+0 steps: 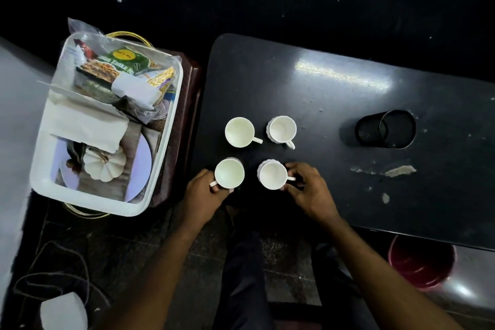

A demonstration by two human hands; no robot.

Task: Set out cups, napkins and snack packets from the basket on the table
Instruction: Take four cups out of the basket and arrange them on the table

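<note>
Cups, L hand (205,190) grips near-left cup (229,173), R hand (308,190) grips near-right cup (272,176), green pkt (126,61) "Tadka"

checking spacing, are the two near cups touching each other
Apart. The head view shows dark table between the near left cup and near right cup.

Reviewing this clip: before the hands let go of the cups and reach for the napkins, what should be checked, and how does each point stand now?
1. Four cups on the table: ok.
2. Near-left cup upright, left hand at its handle: ok.
3. Near-right cup upright, right hand at its handle: ok.
4. Both near cups fully set down: cannot tell.
5. Napkins in the basket, reachable on top: ok.
6. Snack packets out on the table: not ok, in the basket.
</note>
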